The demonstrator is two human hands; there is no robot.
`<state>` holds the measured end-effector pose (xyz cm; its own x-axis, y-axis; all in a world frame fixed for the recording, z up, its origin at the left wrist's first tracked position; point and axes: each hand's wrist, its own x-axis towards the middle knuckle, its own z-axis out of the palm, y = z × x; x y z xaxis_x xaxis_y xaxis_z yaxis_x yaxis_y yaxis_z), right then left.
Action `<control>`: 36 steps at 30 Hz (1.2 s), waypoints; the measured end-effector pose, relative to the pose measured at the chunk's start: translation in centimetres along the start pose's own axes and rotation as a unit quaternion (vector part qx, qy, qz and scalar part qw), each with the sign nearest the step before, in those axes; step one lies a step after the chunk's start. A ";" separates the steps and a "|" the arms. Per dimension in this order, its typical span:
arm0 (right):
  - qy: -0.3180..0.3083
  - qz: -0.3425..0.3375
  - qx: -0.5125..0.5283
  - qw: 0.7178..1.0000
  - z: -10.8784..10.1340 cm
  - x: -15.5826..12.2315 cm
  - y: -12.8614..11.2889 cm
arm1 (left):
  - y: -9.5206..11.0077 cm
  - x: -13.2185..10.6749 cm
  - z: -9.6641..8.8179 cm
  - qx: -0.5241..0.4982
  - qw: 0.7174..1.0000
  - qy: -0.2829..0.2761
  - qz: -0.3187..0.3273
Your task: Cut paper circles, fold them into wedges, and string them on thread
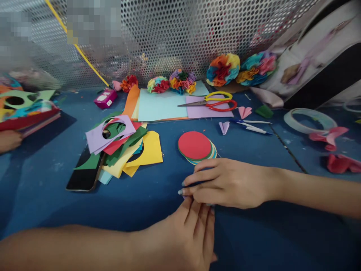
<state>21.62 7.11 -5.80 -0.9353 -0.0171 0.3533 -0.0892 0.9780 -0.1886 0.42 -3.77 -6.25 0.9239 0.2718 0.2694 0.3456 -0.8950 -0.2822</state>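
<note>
Right fingertips (191, 184) and left fingertips (201, 212) were closed on a small folded paper piece (184, 197), mostly hidden, lilac edge showing at the left, long axis unclear. Grip looked like a two-hand pinch. Stack of paper circles (194, 146), red on top, lay just above the right hand (228, 184), the nearer hand; left hand (188, 235) was further below. Scissors (207, 102) rested beyond on lilac card (197, 113)

Blue tabletop (42, 195) — stacked round coloured-paper discs (194, 146), black smartphone (84, 177), clear adhesive tape roll (290, 122), cut coloured-paper offcuts (121, 128) — lying flat.
</note>
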 end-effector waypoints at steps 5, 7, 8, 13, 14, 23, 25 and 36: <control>-0.003 0.023 -0.006 1.000 0.5 0.2 -0.3 | 0.0 -0.2 -0.3 0.002 1.000 -0.010 0.010; -0.006 0.029 -0.012 0.999 0.7 -0.1 -0.6 | 0.0 -0.3 -0.3 0.002 1.000 -0.008 0.011; -0.010 0.035 -0.015 0.999 0.8 -0.3 -0.7 | 0.0 -0.3 -0.3 0.003 1.000 -0.007 0.010; -0.030 0.093 -0.032 0.995 0.4 -2.2 -1.7 | -0.1 -0.2 -0.2 -0.002 1.000 -0.003 0.007; -0.029 0.107 -0.041 0.993 0.2 -2.7 -1.9 | -0.1 -0.2 -0.2 -0.003 1.000 -0.003 0.004; 0.007 0.191 -0.113 0.975 -1.4 -6.9 -4.0 | 0.1 -0.2 0.2 -0.004 1.000 0.016 0.001; 0.008 0.189 -0.130 0.973 -1.5 -6.9 -4.3 | -0.5 -0.1 0.3 -0.014 0.999 0.035 0.000; 0.070 0.130 -0.199 0.969 -1.3 -4.4 -4.0 | -6.9 0.5 1.5 -0.298 0.948 -0.042 -0.102</control>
<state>26.58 3.53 -5.40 -0.8504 0.2415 0.4674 0.3078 0.9489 0.0699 -1.23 3.04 -5.59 0.8659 0.4659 0.1819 0.3873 -0.8548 0.3455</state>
